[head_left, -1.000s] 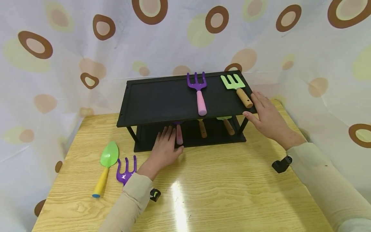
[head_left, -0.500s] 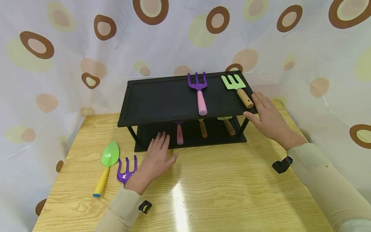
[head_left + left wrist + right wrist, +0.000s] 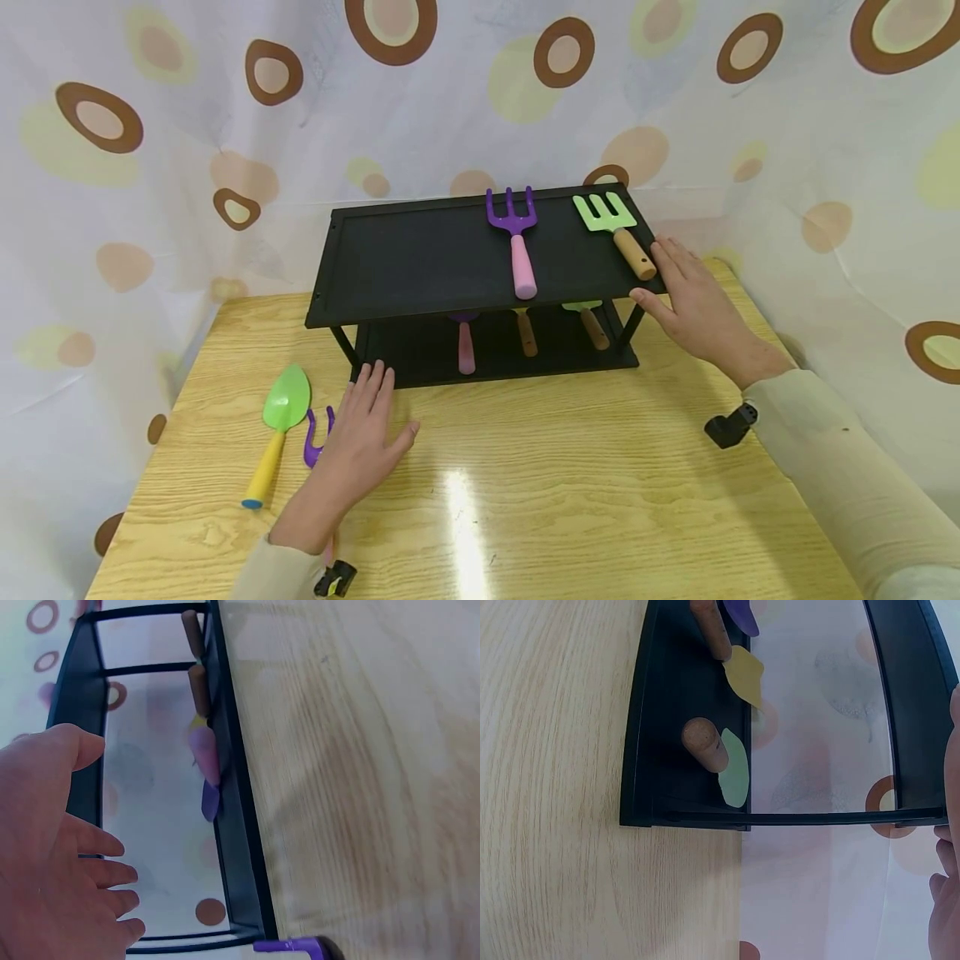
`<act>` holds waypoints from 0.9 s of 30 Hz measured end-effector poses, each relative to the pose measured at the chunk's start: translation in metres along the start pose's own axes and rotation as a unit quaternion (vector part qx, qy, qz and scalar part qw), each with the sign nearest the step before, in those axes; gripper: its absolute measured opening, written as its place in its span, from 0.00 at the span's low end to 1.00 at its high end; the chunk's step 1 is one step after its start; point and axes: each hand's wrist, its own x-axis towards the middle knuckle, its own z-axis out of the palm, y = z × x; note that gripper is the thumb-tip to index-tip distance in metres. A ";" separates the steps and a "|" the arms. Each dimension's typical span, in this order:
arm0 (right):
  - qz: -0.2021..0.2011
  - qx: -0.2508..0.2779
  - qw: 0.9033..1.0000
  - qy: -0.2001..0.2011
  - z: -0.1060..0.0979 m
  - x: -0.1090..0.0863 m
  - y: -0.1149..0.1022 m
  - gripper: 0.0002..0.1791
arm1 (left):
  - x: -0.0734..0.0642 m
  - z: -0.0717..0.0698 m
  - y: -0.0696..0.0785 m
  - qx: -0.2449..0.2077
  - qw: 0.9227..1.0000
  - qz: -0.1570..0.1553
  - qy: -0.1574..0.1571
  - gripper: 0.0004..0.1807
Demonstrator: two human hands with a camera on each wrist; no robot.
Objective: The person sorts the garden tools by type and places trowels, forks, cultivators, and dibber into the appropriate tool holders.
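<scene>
Left hand over purple fork; right hand on shelf corner.
The left hand [image 3: 358, 433], fingers straight and spread, holds nothing and lies on the surface [image 3: 570, 467], partly covering the purple fork [image 3: 315, 433] beside the green trowel [image 3: 279, 421]. The right hand [image 3: 693, 308], fingers extended, rests against the near right corner of the black shelf [image 3: 420, 258], just beside the green rake [image 3: 617, 229].

sleeves: beige, long (both arms) | wrists: small black cameras | left hand [image 3: 360, 437], right hand [image 3: 693, 304]: bare
</scene>
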 end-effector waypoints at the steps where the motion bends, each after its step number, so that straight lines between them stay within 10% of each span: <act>1: 0.000 0.000 1.000 0.000 0.000 0.000 0.000 0.40 | -0.004 -0.001 -0.002 -0.001 1.000 -0.004 0.000 0.43; 27: 0.002 0.006 1.000 -0.004 0.001 0.000 0.001 0.40 | -0.074 0.008 -0.044 0.035 0.998 -0.052 0.021 0.45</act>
